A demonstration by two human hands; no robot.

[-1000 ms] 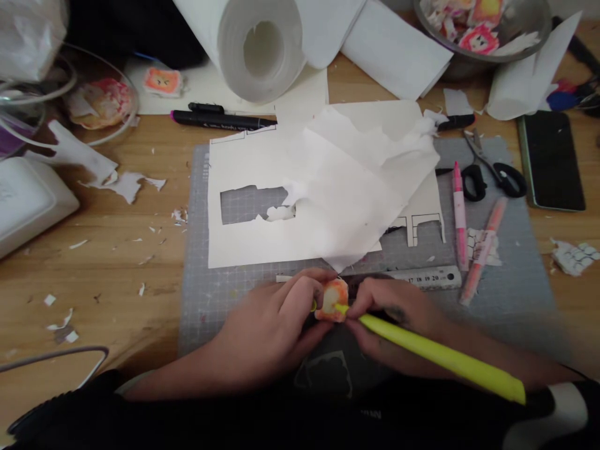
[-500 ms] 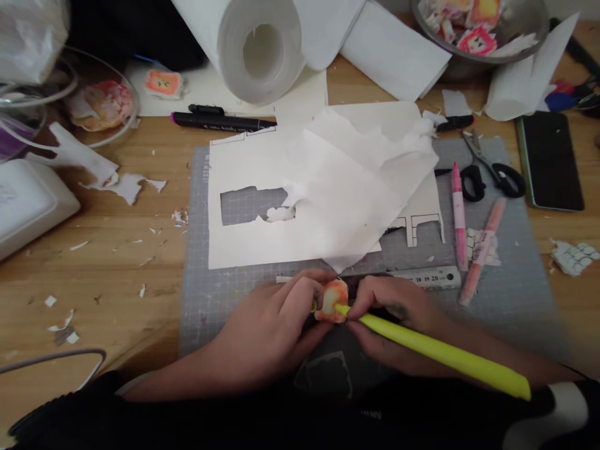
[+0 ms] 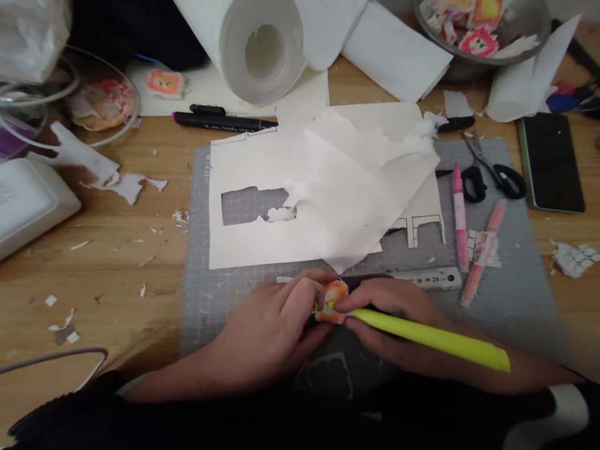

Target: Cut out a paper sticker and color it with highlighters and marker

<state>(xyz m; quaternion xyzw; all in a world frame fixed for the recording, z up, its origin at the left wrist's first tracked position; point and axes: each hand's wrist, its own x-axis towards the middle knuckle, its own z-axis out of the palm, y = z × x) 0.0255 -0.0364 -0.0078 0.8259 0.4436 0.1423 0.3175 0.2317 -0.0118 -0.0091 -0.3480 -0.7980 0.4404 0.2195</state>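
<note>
Yellow highlighter (image 3: pixel 431 338) in right hand (image 3: pixel 398 312)

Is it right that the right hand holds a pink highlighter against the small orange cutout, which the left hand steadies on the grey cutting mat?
Not quite: the highlighter in the right hand is yellow-green, as the head view shows. It does touch the small orange cutout, which the left hand steadies over the grey cutting mat.

Scissors (image 3: pixel 492 170), phone (image 3: pixel 551 161), paper roll (image 3: pixel 253 47)
</note>
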